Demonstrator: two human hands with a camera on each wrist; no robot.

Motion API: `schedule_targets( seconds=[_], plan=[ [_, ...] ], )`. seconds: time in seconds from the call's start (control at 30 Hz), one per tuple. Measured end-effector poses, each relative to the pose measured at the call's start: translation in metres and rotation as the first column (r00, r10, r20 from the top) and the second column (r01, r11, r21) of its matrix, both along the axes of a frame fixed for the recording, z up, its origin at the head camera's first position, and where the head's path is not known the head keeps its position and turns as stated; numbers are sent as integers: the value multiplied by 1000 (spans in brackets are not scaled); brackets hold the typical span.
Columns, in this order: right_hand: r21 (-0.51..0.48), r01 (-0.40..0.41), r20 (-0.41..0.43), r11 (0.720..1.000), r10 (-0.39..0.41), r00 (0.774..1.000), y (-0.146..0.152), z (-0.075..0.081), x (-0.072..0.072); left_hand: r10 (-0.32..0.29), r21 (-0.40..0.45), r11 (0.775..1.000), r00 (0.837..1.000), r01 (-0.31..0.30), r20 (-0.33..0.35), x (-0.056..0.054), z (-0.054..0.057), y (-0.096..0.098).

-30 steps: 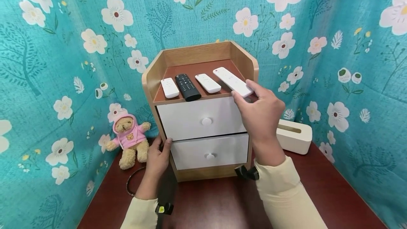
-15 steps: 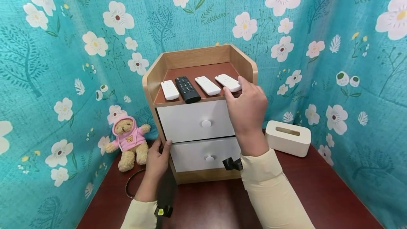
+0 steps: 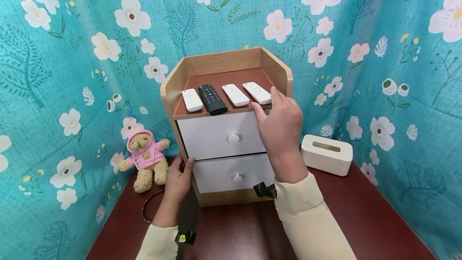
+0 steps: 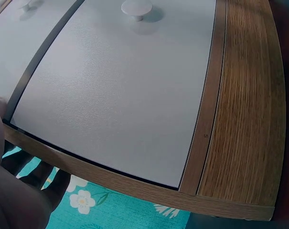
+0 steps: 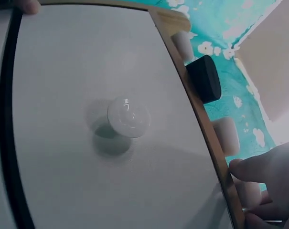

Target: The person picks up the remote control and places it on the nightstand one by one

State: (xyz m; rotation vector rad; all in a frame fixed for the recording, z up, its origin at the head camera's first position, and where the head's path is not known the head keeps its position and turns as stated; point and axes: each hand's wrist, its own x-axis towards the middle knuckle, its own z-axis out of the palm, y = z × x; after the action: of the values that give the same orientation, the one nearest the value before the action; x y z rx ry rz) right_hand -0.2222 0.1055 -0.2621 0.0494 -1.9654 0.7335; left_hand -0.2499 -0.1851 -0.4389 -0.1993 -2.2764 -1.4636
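Note:
A small wooden cabinet (image 3: 216, 203) with two white drawers stands on the table. My left hand (image 3: 177, 179) rests on its left side, thumb on the front edge and fingers against the side panel. On the cabinet top, my right hand (image 3: 281, 131) pinches the near end of the rightmost white remote control (image 3: 257, 92) between thumb and fingers. To its left lie another white remote control (image 3: 236, 95), a black remote control (image 3: 212, 99) and a smaller white remote control (image 3: 192, 100). In the right wrist view, the fingers flank the remote's end (image 5: 249, 193).
A teddy bear (image 3: 146, 155) in a pink hoodie sits left of the cabinet, with a dark ring-shaped cord (image 3: 145, 208) near it. A cream tissue box (image 3: 326, 157) stands on the right. Flowered teal curtains (image 3: 223, 23) surround the dark red table (image 3: 231, 232).
My right hand has moved left and lowered the rightmost white remote control from a raised, tilted position onto the cabinet top. My left hand has stayed at the cabinet's side.

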Motion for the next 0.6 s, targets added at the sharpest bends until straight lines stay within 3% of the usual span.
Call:
schedule_targets(
  seconds=[0.27, 0.43, 0.6],
  plan=[
    [48, -51, -182, 998, 59, 982, 23, -35, 27, -8, -7, 1000, 1000, 8, -5, 4, 1, 1],
    [52, -174, -178, 983, 181, 967, 46, -57, 34, -3, 4, 1000, 1000, 3, -26, 1, 4, 0],
    [132, -231, -133, 964, 248, 960, 75, -88, 24, -11, -1, 1000, 1000, 11, -1, 0, 9, -4]
  ],
)
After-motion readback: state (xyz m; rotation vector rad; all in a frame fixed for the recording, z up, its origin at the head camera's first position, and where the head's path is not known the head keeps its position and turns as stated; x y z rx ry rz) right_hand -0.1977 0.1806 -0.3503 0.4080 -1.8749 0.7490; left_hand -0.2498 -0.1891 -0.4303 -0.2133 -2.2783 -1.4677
